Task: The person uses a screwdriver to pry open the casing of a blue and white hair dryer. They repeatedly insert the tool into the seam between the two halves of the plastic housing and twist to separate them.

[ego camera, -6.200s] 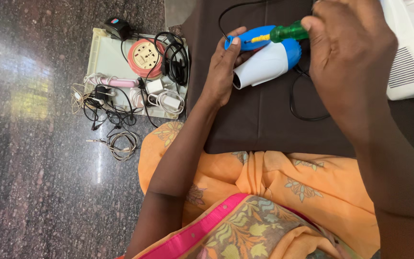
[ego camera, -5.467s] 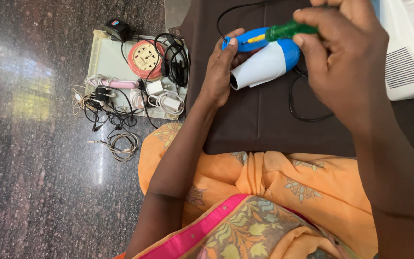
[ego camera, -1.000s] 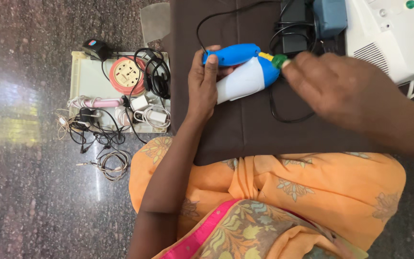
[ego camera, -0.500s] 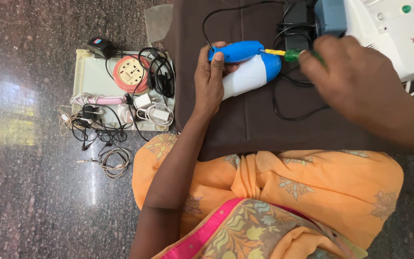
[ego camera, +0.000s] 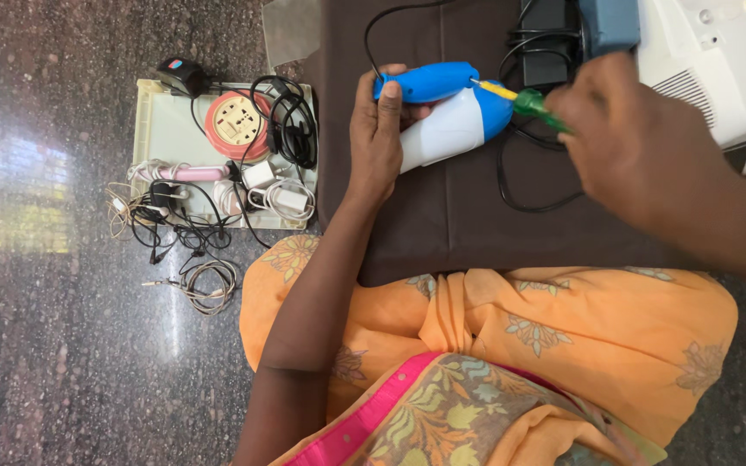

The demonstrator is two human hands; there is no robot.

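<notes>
A blue and white hair dryer (ego camera: pixel 449 110) lies on a dark brown cloth (ego camera: pixel 468 216). My left hand (ego camera: pixel 378 129) grips its blue handle and holds it down. My right hand (ego camera: pixel 623 142) is closed around a green-handled screwdriver (ego camera: pixel 528 102), whose yellow shaft points left into the dryer's blue body near the handle joint. The dryer's black cord (ego camera: pixel 520 181) loops on the cloth under my right hand.
A pale tray (ego camera: pixel 159 138) on the stone floor holds a red round extension socket (ego camera: pixel 237 126), chargers and tangled cables (ego camera: pixel 200 276). A white machine (ego camera: pixel 718 60) and a blue-grey box (ego camera: pixel 608 24) with black cables sit at the top right. Orange patterned clothing covers my lap.
Compared with half a second ago, my right hand has slid the screwdriver tip slightly left along the dryer. Over six seconds the dryer was lowered from near the camera onto the cloth.
</notes>
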